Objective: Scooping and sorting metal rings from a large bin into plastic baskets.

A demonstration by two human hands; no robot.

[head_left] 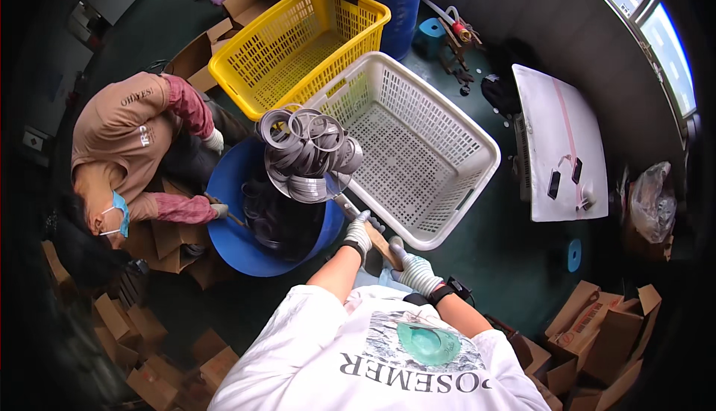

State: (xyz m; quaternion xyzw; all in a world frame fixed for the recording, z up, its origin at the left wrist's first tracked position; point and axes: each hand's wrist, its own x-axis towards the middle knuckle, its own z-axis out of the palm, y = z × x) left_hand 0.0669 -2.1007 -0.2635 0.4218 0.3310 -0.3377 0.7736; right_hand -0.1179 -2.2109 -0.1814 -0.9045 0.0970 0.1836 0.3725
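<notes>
Metal rings [309,154] heaped on a scoop, raised over the blue drum [231,236]
Left hand [359,233] and right hand [415,268], both gloved, clench the scoop's wooden handle [382,245]; white basket [447,124] just beside, yellow basket [298,34] behind

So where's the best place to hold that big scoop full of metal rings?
By the wooden handle, from the near, lower end, as both gloved hands do: left hand higher, right hand lower. The scoop is heaped with loose metal rings at its far end, so two spread hands probably steady it best.
</notes>
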